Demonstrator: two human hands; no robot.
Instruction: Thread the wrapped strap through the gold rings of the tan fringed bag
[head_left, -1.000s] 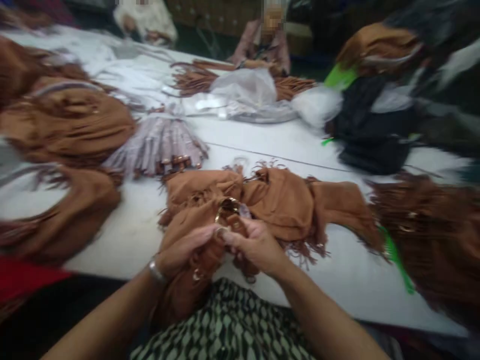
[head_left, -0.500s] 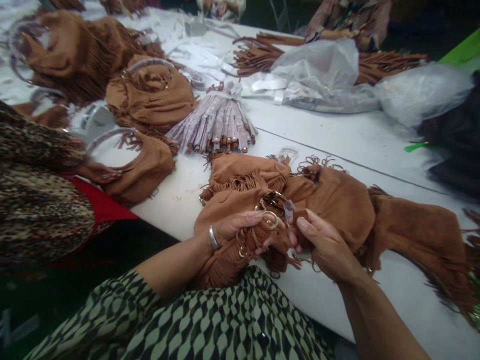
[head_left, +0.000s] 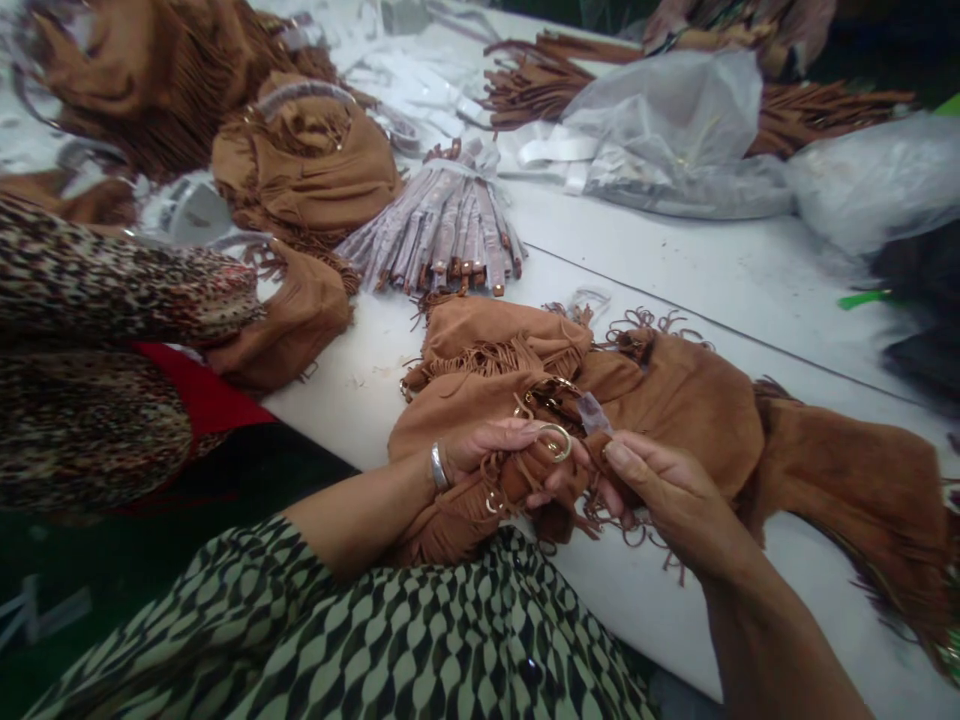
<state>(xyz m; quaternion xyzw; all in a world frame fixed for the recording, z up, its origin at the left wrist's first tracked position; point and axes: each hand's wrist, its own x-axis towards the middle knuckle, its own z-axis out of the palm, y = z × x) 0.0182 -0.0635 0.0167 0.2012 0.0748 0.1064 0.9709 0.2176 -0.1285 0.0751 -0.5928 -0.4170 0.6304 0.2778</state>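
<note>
Left hand (head_left: 495, 446) pinches the gold ring (head_left: 568, 443) between thumb and fingers, apparently to steady it; right hand (head_left: 679, 490) pinches a brown strap end (head_left: 597, 448) just beside it, presumably for control; brown bag (head_left: 450, 402) lies at the table's (head_left: 637, 595) near edge, likely so its weight is supported.

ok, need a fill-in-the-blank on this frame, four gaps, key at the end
1. The thumb of the left hand meets a gold-coloured metal ____.
2. The silver bracelet is on the ____ wrist.
3. The strap-like piece in the right hand is coloured ____.
4. The tabletop beneath the fringed bags is coloured ____.
Missing words: ring; left; brown; white.
</note>
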